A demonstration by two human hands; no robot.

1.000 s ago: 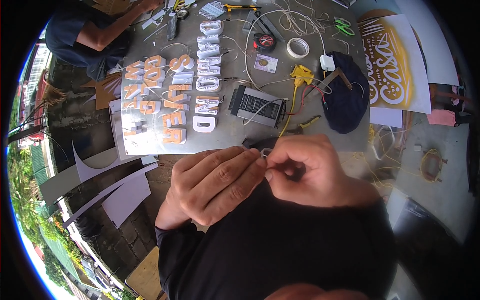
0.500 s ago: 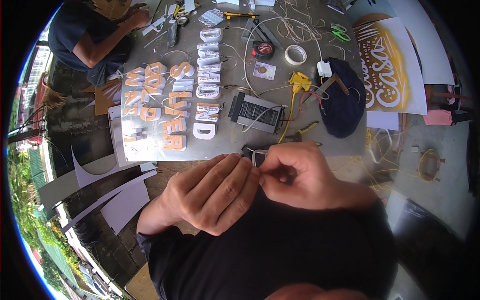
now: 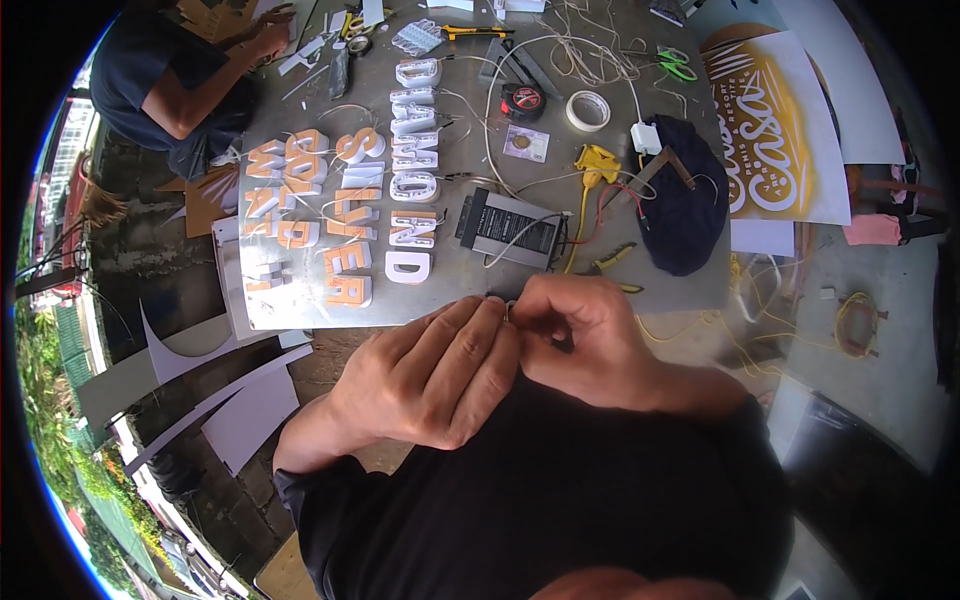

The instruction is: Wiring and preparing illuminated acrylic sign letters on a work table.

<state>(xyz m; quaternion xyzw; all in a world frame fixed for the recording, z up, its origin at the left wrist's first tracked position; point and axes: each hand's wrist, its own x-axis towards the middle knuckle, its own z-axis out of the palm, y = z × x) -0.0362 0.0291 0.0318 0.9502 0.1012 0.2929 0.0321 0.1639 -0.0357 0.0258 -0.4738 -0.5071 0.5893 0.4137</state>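
My left hand [image 3: 430, 370] and my right hand [image 3: 585, 335] meet fingertip to fingertip just off the near edge of the metal table [image 3: 470, 275]. Both are closed in a pinch on a thin wire [image 3: 510, 308], of which only a short pale bit shows between the fingers; the rest is hidden. Beyond them lies a grey power supply [image 3: 515, 228] with leads. To its left stand rows of raised letters [image 3: 410, 264], white and orange-brown, some with wires trailing out. Yellow-handled pliers [image 3: 610, 260] rest near my right hand.
A yellow clip or plug [image 3: 597, 165], dark cloth cap [image 3: 685, 205], tape roll [image 3: 588, 110], tape measure [image 3: 522, 100], green scissors [image 3: 677, 65] and tangled cable [image 3: 590, 50] lie farther back. A co-worker [image 3: 165, 85] works at far left. White offcuts [image 3: 250, 415] lie lower left.
My hands have drawn closer together, the right shifting slightly left and up. The loop of wire that showed above the fingers is now mostly hidden.
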